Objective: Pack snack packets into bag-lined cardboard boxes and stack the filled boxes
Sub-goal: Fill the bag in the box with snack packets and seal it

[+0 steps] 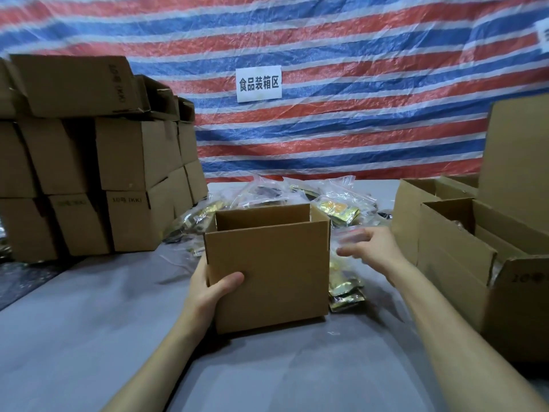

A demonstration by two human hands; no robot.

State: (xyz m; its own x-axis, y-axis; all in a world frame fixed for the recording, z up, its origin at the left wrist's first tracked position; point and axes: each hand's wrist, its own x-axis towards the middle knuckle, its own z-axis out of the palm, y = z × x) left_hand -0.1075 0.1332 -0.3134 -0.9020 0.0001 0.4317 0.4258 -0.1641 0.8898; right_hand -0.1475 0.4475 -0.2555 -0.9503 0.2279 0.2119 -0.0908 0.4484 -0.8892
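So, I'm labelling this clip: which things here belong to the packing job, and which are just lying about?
Job: open box, gripped by the left hand; right hand, open, near the snack packets; stacked boxes on the left; open boxes on the right.
Just there: paper sign; striped tarp; grey table cover.

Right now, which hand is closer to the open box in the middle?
Left. The left hand grips the box at its left front corner; the right hand, blurred, is just off its right side, above the packets.
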